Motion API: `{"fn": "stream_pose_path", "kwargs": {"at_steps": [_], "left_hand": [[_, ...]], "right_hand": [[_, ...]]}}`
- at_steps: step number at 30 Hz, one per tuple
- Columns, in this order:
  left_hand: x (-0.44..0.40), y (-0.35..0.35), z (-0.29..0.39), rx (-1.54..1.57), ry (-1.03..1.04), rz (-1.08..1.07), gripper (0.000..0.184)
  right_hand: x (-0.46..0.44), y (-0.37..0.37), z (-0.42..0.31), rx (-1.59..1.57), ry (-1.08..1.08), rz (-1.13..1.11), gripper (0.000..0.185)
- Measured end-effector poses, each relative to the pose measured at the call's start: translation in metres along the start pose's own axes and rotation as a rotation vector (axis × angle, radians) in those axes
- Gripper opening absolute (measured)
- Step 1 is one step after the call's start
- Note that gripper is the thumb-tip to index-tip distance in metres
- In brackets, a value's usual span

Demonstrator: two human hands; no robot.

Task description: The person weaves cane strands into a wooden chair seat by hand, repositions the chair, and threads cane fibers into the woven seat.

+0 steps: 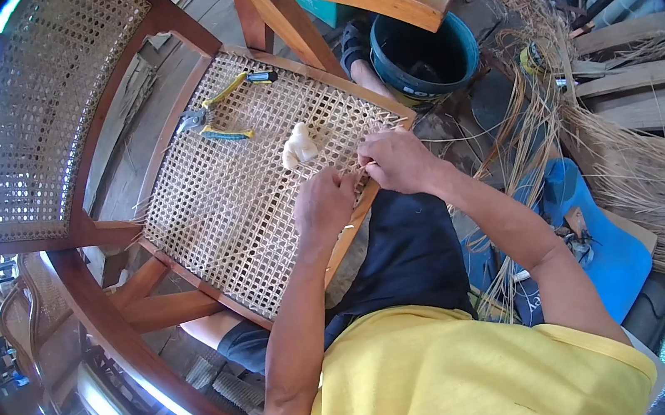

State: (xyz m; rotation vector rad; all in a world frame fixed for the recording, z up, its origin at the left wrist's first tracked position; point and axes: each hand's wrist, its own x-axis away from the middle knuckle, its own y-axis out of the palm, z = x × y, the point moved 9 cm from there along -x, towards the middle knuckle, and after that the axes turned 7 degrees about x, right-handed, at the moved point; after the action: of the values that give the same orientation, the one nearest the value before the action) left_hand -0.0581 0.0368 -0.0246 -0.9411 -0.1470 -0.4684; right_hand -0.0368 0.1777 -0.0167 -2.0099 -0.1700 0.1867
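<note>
Now seat (230, 196) spreads to 10 o'clock of your fingers; near rail (339, 259) runs 7 to 1. Fingertips together on left hand (323, 209) and right hand (400, 160), right nearer the 1-o'clock corner; cannot tell whether cane is clamped.

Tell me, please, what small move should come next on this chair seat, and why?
Perhaps gently draw one cane end snug: the left hand and right hand pinch close together at the edge of the woven seat, where loose ends stick out. What the fingertips grip is hidden.
</note>
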Motion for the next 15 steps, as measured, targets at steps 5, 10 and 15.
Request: {"fn": "stream_pose_path", "kwargs": {"at_steps": [5, 10, 15], "left_hand": [[0.046, -0.099, -0.084, -0.006, -0.175, 0.268, 0.04], [0.071, -0.134, -0.037, 0.342, -0.187, 0.196, 0.037], [0.034, -0.099, -0.012, 0.325, -0.052, 0.104, 0.033]], "right_hand": [[-0.006, -0.001, -0.001, -0.046, 0.061, -0.093, 0.012], [-0.03, -0.002, -0.068, -0.781, -0.096, -0.223, 0.027], [-0.037, -0.021, -0.022, -0.623, 0.024, -0.2, 0.025]]}}
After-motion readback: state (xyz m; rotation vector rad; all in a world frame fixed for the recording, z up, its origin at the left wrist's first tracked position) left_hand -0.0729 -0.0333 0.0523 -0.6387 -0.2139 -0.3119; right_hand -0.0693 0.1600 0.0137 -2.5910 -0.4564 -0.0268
